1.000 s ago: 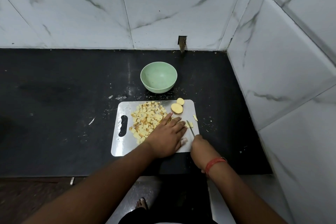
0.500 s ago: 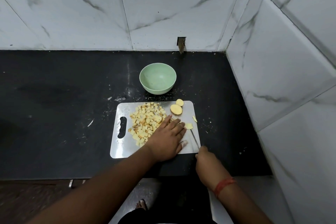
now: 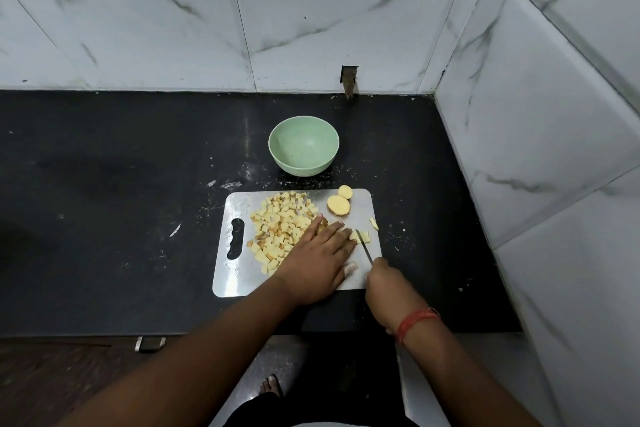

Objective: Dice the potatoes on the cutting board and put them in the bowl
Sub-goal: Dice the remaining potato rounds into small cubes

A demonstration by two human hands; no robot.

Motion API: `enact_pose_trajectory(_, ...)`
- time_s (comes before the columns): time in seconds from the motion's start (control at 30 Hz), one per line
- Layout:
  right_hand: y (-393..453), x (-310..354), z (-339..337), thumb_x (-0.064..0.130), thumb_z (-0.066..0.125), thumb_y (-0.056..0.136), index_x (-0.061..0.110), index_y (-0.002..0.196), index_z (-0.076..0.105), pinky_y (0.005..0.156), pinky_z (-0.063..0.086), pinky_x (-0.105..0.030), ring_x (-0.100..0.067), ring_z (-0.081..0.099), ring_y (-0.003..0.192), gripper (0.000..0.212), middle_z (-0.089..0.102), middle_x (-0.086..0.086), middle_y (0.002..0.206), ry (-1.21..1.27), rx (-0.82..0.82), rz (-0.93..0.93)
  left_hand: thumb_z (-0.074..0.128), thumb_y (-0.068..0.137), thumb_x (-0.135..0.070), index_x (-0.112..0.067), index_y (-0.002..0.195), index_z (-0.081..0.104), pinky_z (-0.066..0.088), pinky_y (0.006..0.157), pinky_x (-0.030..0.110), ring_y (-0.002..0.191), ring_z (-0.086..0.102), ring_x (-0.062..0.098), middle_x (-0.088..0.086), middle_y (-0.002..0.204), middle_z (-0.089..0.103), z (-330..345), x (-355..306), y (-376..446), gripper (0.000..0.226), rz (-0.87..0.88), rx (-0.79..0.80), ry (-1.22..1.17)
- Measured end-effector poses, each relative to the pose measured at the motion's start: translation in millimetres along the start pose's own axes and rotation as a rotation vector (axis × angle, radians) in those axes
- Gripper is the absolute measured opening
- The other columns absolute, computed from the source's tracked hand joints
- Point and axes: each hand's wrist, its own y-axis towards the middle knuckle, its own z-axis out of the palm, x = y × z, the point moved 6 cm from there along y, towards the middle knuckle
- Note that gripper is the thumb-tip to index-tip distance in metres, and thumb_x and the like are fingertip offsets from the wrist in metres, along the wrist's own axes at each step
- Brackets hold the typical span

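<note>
A steel cutting board (image 3: 239,274) lies on the black counter. A heap of diced potato (image 3: 280,225) covers its left half. Two round potato slices (image 3: 339,204) sit at its far right corner, and a few cut bits (image 3: 363,236) lie beside the knife blade (image 3: 364,246). My left hand (image 3: 318,260) lies flat, fingers straight, pressing on potato hidden beneath it. My right hand (image 3: 386,284) grips the knife handle, blade pointing away along the left fingertips. The pale green bowl (image 3: 304,146) stands empty behind the board.
White marble-tiled walls close the counter at the back and right (image 3: 519,149). One stray potato sliver (image 3: 374,224) lies at the board's right edge. The counter's front edge runs just below the board; a foot (image 3: 272,386) shows on the floor.
The knife and my right hand drew back toward me half a second ago and have since come forward again. My left hand stayed put on the potato.
</note>
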Motion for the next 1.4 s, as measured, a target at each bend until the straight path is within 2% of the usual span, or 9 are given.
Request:
enact_pose_trajectory(0.2, 3.5, 0.6, 4.4, 0.004, 0.039, 0.092, 0.005, 0.122, 0.042, 0.081, 0.049, -0.035, -0.033, 0.062, 0.104, 0.03, 0.06, -0.018, 0.117, -0.005, 0.023, 0.02, 0.033, 0.107, -0.049, -0.02, 0.144, 0.056, 0.018, 0.123, 0.058, 0.145, 0.039, 0.029, 0.005, 0.15, 0.052, 1.4, 1.3, 0.1, 0.053, 0.027, -0.01, 0.022)
enact_pose_trajectory(0.7, 10.3, 0.5, 7.7, 0.004, 0.039, 0.093, 0.005, 0.123, 0.041, 0.077, 0.046, -0.033, -0.032, 0.063, 0.101, 0.03, 0.061, -0.016, 0.114, -0.051, -0.002, 0.002, 0.034, 0.107, -0.048, -0.018, 0.145, 0.055, 0.021, 0.122, 0.058, 0.144, 0.042, 0.028, 0.004, 0.15, 0.052, 1.1, 2.1, 1.3, 0.053, 0.03, 0.0, 0.032)
enact_pose_trajectory(0.83, 10.1, 1.9, 9.2, 0.004, 0.039, 0.094, 0.006, 0.123, 0.041, 0.08, 0.049, -0.035, -0.031, 0.063, 0.102, 0.03, 0.061, -0.016, 0.115, -0.07, -0.01, -0.004, 0.034, 0.107, -0.049, -0.018, 0.146, 0.055, 0.021, 0.122, 0.057, 0.144, 0.04, 0.027, 0.004, 0.151, 0.051, 2.1, 1.8, 1.3, 0.054, 0.03, 0.016, 0.035)
enact_pose_trajectory(1.13, 12.1, 2.7, 11.1, 0.003, 0.04, 0.092, 0.005, 0.124, 0.039, 0.078, 0.049, -0.037, -0.033, 0.061, 0.108, 0.032, 0.059, -0.017, 0.121, -0.046, 0.055, 0.047, 0.033, 0.107, -0.049, -0.019, 0.145, 0.056, 0.021, 0.123, 0.056, 0.142, 0.043, 0.028, 0.003, 0.149, 0.053, 0.8, 1.3, 3.7, 0.053, 0.024, 0.026, 0.033)
enact_pose_trajectory(1.27, 14.0, 3.3, 10.7, 0.003, 0.045, 0.092, 0.006, 0.132, 0.035, 0.087, 0.05, -0.038, -0.03, 0.058, 0.115, 0.041, 0.056, -0.016, 0.129, -0.067, 0.085, 0.104, 0.03, 0.106, -0.049, -0.018, 0.142, 0.059, 0.021, 0.123, 0.055, 0.14, 0.045, 0.029, 0.004, 0.147, 0.055, 0.8, -0.1, 5.2, 0.056, 0.021, 0.044, 0.038)
enact_pose_trajectory(1.4, 12.9, 3.3, 10.6, 0.004, 0.041, 0.093, 0.005, 0.127, 0.038, 0.089, 0.048, -0.036, -0.03, 0.06, 0.113, 0.034, 0.058, -0.017, 0.125, -0.069, 0.056, 0.058, 0.029, 0.105, -0.05, -0.017, 0.139, 0.062, 0.023, 0.122, 0.056, 0.139, 0.047, 0.03, 0.004, 0.145, 0.057, -0.9, -2.9, 7.5, 0.058, 0.004, 0.058, 0.035)
